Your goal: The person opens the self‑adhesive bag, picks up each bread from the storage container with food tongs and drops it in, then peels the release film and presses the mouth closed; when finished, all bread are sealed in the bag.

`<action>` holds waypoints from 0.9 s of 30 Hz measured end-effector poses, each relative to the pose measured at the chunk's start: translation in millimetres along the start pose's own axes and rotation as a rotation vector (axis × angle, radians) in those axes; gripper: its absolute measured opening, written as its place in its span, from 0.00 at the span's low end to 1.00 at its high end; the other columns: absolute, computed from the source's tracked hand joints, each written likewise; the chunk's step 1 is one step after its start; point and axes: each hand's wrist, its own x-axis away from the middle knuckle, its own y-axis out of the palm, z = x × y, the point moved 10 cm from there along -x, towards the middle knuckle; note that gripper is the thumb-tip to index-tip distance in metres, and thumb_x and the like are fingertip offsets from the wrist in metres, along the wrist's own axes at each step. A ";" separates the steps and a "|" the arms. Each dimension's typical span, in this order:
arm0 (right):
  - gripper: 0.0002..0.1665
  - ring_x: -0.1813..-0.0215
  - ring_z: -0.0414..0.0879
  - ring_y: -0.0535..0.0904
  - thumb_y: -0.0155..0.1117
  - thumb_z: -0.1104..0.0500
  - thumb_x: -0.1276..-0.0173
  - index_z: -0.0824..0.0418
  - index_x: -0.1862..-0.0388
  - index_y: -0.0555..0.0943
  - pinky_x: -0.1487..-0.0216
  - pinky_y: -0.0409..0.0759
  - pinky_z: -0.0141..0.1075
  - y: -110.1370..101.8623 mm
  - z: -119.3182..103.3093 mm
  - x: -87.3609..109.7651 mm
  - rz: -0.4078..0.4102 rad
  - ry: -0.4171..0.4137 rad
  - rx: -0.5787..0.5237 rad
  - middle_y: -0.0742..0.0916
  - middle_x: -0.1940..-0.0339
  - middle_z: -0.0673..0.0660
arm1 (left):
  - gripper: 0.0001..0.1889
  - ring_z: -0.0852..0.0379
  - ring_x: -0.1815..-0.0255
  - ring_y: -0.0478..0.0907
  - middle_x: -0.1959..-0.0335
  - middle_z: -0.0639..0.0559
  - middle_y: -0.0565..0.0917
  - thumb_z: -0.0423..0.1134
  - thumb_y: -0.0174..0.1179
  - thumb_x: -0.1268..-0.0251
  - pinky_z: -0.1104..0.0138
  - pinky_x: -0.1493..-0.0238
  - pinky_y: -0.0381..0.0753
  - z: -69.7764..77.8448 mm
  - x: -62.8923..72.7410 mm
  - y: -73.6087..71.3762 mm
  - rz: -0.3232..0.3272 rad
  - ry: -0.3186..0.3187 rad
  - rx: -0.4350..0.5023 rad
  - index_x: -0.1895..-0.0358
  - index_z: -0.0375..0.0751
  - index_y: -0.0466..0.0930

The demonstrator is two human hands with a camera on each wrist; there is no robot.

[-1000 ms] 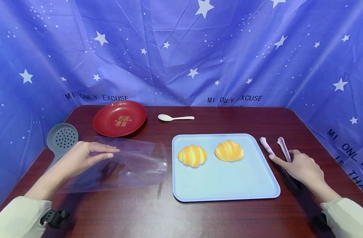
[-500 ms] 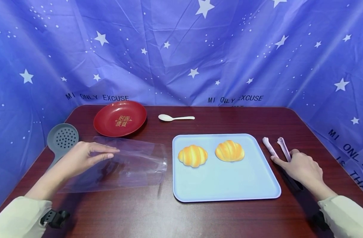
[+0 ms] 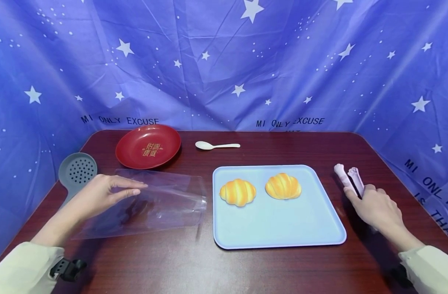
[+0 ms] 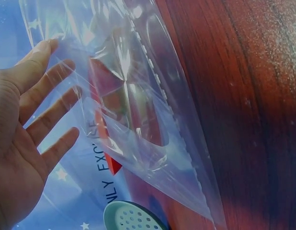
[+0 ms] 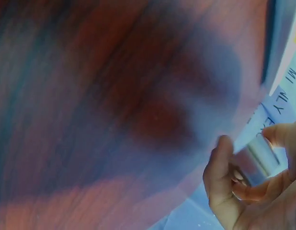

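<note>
My left hand (image 3: 99,196) pinches the top of a clear plastic bag (image 3: 172,206) between thumb and fingertips. In the left wrist view the bag (image 4: 133,110) hangs in folds from the thumb and forefinger, while the other fingers are spread. At the right, my right hand (image 3: 380,210) grips a pair of tongs (image 3: 343,176) with pale pink tips that point away from me. Their rear end is mostly hidden under the hand; in the right wrist view a shiny part of the tongs (image 5: 258,160) shows between thumb and fingers. Two croissants (image 3: 237,192) lie on a light blue tray (image 3: 275,228) between the hands.
A red plate (image 3: 148,139) with gold characters stands at the back left. Right of it lies a white spoon (image 3: 218,145). A grey slotted skimmer (image 3: 78,169) lies at the left edge of the table (image 3: 224,269), partly behind the left arm. Blue star-printed cloth (image 3: 216,73) surrounds the table.
My right hand has moved slightly right with the tongs, away from the tray, and the tong arms have come closer together. The left hand and the bag have stayed put.
</note>
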 end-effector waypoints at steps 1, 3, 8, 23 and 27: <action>0.45 0.64 0.78 0.75 0.43 0.35 0.21 0.83 0.57 0.68 0.73 0.71 0.59 -2.5 0.0 0.9 0.012 -0.001 0.000 0.75 0.65 0.79 | 0.17 0.52 0.56 0.88 0.59 0.57 0.91 0.34 0.77 0.48 0.63 0.61 0.85 -0.1 -0.1 0.1 -0.001 -0.002 0.000 0.53 0.50 0.92; 0.44 0.63 0.80 0.74 0.42 0.37 0.20 0.84 0.56 0.68 0.72 0.70 0.60 -8.0 -0.5 2.5 0.044 -0.012 -0.002 0.74 0.64 0.80 | 0.17 0.52 0.56 0.88 0.59 0.57 0.91 0.34 0.77 0.47 0.63 0.61 0.85 -0.3 -0.2 0.2 -0.002 -0.004 0.003 0.53 0.50 0.92; 0.40 0.63 0.81 0.75 0.45 0.42 0.19 0.85 0.54 0.71 0.72 0.70 0.64 -23.6 -9.6 7.6 0.153 -0.089 -0.014 0.76 0.66 0.81 | 0.17 0.52 0.56 0.88 0.59 0.57 0.91 0.35 0.77 0.47 0.62 0.61 0.86 -1.6 -0.1 0.3 -0.007 -0.017 0.005 0.52 0.51 0.92; 0.35 0.78 0.65 0.76 0.64 0.39 0.28 0.74 0.63 0.80 0.77 0.68 0.59 -66.9 -51.1 25.1 0.316 -0.306 -0.045 0.78 0.85 0.55 | 0.16 0.65 0.65 0.84 0.59 0.56 0.91 0.36 0.76 0.46 0.69 0.69 0.79 -7.2 1.5 -1.1 -0.010 -0.056 0.017 0.52 0.52 0.92; 0.34 0.74 0.66 0.79 0.66 0.39 0.30 0.72 0.54 0.81 0.73 0.69 0.62 -76.7 -62.8 24.1 0.310 -0.349 -0.028 0.82 0.79 0.59 | 0.16 0.69 0.67 0.80 0.59 0.56 0.91 0.36 0.76 0.45 0.71 0.71 0.76 -8.5 2.0 -2.4 -0.008 -0.069 0.022 0.52 0.52 0.92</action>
